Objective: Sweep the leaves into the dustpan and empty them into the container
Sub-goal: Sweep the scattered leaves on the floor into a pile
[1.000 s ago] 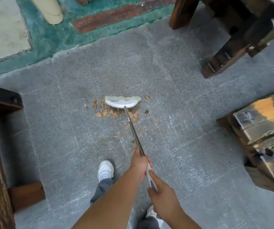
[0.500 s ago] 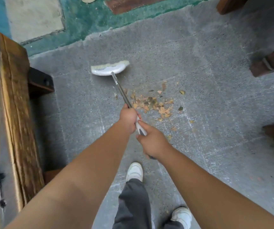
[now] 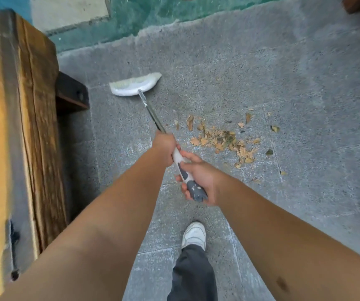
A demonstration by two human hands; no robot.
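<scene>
Head view: both hands clamp the broom [image 3: 150,109]. Left hand [image 3: 163,146] wraps the metal shaft; right hand [image 3: 198,177] curls round the white-and-grey grip end. White broom head [image 3: 134,85] rests on grey paving, well left of the dry brown leaves [image 3: 222,140]. Left-hand fingers are hidden behind the shaft.
</scene>
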